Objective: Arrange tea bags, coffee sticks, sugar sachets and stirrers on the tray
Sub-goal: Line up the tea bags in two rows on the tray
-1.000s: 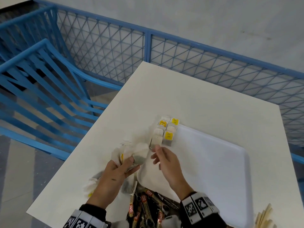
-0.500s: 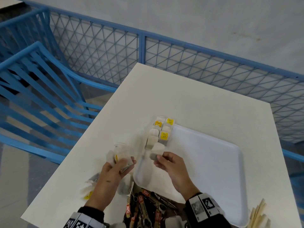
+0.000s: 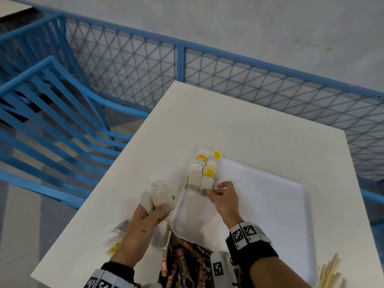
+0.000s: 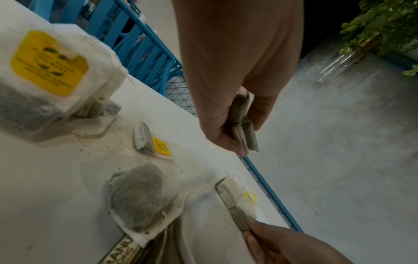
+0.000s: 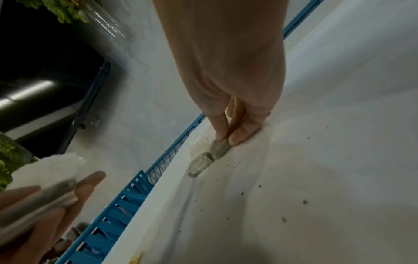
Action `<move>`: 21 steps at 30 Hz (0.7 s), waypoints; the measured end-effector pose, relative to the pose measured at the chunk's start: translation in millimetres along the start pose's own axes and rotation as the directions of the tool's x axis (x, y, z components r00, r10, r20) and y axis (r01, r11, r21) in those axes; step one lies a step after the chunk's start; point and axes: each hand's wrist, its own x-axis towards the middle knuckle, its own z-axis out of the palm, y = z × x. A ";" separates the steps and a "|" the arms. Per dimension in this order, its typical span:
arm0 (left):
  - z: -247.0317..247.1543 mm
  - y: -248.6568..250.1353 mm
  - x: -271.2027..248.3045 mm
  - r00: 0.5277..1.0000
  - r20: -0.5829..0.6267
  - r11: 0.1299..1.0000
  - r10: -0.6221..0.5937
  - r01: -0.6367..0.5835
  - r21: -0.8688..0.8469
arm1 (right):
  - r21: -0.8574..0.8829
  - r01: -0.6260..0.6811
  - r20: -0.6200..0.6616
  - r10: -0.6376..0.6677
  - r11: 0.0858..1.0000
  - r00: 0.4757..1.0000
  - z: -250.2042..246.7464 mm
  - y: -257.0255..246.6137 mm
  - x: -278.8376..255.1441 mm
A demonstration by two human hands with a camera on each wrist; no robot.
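A white tray (image 3: 259,204) lies on the table's right half. Several tea bags (image 3: 204,171), some with yellow tags, lie in two rows along its far left edge. My right hand (image 3: 214,191) pinches one tea bag (image 3: 204,192) down at the near end of the right row. The right wrist view shows that hand (image 5: 226,139) pinching the bag (image 5: 218,149) against the tray floor (image 5: 328,178). My left hand (image 3: 160,206) grips a bunch of tea bags (image 3: 159,194) just left of the tray; in the left wrist view the hand (image 4: 244,135) clamps them (image 4: 243,128) edge-on.
Loose tea bags (image 3: 116,235) lie on the white table (image 3: 239,121) near its left edge. A heap of coffee sticks (image 3: 182,265) sits at the front edge below the tray. Wooden stirrers (image 3: 330,273) show at the bottom right. A blue mesh fence (image 3: 228,80) runs behind the table.
My right hand drew one tea bag away from the left hand's bunch and carried it onto the tray, to the near end of the rows. The left hand stayed beside the tray.
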 end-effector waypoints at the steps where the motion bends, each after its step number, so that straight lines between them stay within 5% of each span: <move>1: -0.3 0.6 -0.4 1.000 -0.002 1.000 0.002 -0.002 0.003 | -0.020 0.016 -0.015 -0.017 1.000 1.000 1.0 1.3 1.6; 11: 0.5 3.7 0.4 0.999 -0.007 0.999 -0.032 0.033 0.014 | -0.123 0.131 -0.028 -0.135 0.984 0.990 6.7 -5.7 -6.7; 15: 6.5 6.7 0.1 0.999 0.028 1.000 -0.019 0.020 -0.016 | -0.059 0.210 0.257 -0.188 0.976 0.948 14.6 -28.0 -38.0; 18: 8.1 7.4 0.5 0.999 0.046 1.000 -0.006 0.006 -0.007 | 0.096 0.121 0.508 -0.153 0.988 0.848 15.2 -40.0 -60.3; 21: 3.6 6.1 2.8 1.000 0.016 1.000 0.004 -0.004 -0.002 | 0.136 0.115 0.557 -0.171 0.984 0.813 15.0 -37.7 -68.9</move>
